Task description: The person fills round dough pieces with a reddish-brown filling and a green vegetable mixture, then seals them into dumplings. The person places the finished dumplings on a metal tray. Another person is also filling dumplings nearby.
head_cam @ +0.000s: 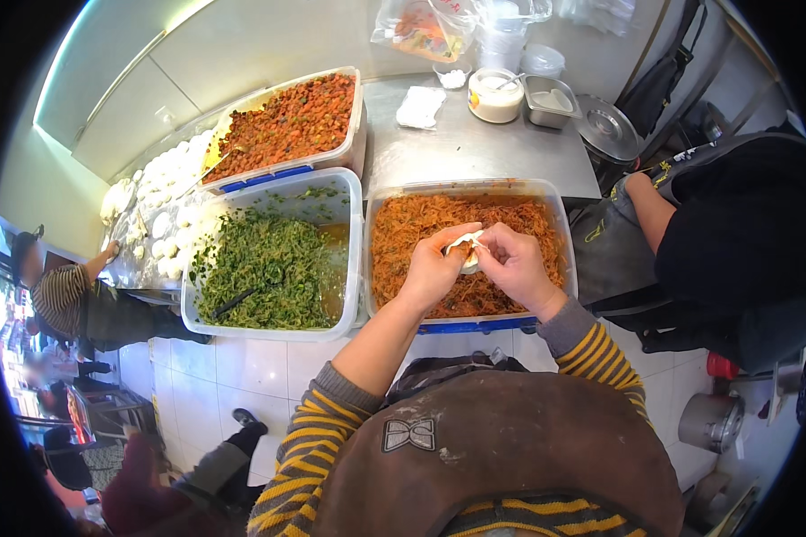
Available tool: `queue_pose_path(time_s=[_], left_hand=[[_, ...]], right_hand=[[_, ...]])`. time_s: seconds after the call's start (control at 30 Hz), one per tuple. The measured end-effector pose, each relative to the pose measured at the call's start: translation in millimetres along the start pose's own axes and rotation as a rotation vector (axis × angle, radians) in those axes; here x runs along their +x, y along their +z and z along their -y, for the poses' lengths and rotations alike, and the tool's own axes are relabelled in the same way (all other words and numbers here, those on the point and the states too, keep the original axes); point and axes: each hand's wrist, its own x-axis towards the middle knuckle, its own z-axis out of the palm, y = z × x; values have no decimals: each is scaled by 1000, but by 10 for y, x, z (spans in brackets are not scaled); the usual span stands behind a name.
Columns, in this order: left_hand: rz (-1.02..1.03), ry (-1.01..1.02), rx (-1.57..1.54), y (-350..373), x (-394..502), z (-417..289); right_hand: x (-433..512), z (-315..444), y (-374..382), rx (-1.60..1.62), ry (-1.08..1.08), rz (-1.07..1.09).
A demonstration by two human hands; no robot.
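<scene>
Both of my hands hold a small filled dough wrapper point(471, 263) above a plastic tub of shredded orange filling point(396, 235). My left hand point(438, 263) cups the wrapper from the left, and some orange filling shows at its opening. With thumb and fingers, my right hand point(512, 260) pinches the dough's edge from the right. Left of this tub stands a translucent tub of chopped green filling point(269, 268), with a dark utensil handle point(233, 303) lying in it. Behind that, a tub of diced red-orange filling point(295, 121) holds a metal utensil.
Dough pieces point(168, 248) cover the left worktop, where a person in a striped top point(64, 299) reaches in. On the steel table point(410, 154) stand a white jar point(496, 101) and a metal container point(551, 101). Another person in dark clothes point(732, 235) is close on my right.
</scene>
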Motion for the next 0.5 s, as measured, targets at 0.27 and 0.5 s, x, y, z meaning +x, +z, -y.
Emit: queue_pose_path(time_s=[0.27, 0.5], left_hand=[[204, -73, 183, -118, 3, -256], [3, -150, -237, -142, -46, -135]], right_hand=[[47, 49, 5, 9, 81, 49], [22, -4, 10, -5, 88, -12]])
